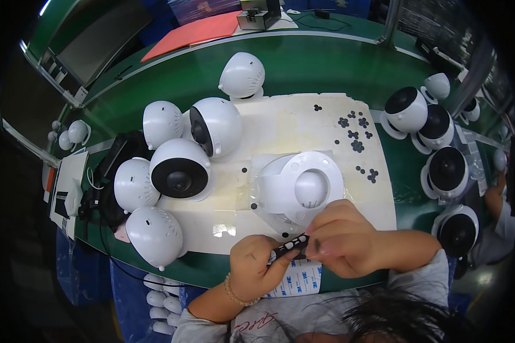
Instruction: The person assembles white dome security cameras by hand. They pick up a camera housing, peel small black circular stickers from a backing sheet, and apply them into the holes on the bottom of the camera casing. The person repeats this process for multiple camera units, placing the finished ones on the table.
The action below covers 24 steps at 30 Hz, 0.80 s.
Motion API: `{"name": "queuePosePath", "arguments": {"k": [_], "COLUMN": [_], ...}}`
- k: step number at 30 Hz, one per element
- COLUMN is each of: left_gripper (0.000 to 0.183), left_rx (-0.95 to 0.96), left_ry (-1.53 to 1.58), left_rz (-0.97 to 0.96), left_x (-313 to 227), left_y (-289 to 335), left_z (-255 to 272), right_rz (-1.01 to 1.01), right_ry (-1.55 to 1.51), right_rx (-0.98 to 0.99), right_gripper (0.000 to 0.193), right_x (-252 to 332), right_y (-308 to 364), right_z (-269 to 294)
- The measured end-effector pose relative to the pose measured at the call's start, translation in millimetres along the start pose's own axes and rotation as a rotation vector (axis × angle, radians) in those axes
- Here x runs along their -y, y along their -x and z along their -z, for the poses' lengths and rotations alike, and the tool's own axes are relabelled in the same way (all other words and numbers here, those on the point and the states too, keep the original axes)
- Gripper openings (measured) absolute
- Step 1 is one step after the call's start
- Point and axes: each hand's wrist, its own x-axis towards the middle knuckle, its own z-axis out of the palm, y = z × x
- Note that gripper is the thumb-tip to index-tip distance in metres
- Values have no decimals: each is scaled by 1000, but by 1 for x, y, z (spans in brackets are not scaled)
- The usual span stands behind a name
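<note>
My left hand (252, 264) is closed around a short black strip with pale round spots (290, 247), held near the table's front edge. At the strip's right end, the fingers of my right hand (342, 237) are pinched together. A small dark spot shows at that thumb; whether it is a loose pad I cannot tell. Just beyond my hands, a white dome camera (272, 186) lies tipped on clear plastic, its round base ring (332, 180) facing up. Below my hands hangs a white backing sheet with blue print (294, 280), partly covered by them.
Several white cameras, one with a black front (180, 177), crowd the left of the cream board (229, 220). Small black round pads (357, 146) lie scattered at its right. More cameras (447, 171) line the green table's right side. Black cables (100, 200) lie at left.
</note>
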Motion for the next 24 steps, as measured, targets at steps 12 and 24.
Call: {"name": "queuePosePath", "arguments": {"k": [12,24], "left_gripper": [21,18], "left_rx": [34,55], "left_ry": [61,-273], "left_rz": [-26,-155], "left_x": [8,1], "left_y": [1,-4], "left_z": [1,0], "right_rz": [103,-491], "right_ry": [-168,-349], "right_rx": [109,-295], "right_gripper": [21,61], "right_x": [19,-37], "right_y": [-16,-14], "right_z": [-3,32]}}
